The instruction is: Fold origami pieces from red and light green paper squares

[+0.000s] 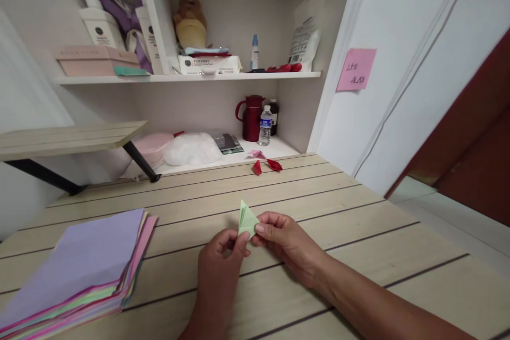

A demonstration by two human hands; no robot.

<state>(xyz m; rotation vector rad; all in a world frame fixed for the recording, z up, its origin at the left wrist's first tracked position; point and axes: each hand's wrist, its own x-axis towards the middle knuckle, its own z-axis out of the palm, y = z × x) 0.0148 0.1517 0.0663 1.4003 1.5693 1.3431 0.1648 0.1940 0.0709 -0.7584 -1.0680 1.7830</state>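
A small folded light-green paper, pointed at the top, is held just above the wooden table. My left hand pinches its lower left edge between thumb and fingers. My right hand pinches its lower right corner. Both hands meet at the paper near the table's middle front.
A stack of coloured paper sheets, lilac on top, lies at the front left. Small folded red and pink paper pieces sit at the table's far edge. Behind are shelves with a red jug, a water bottle and a raised wooden shelf at the left.
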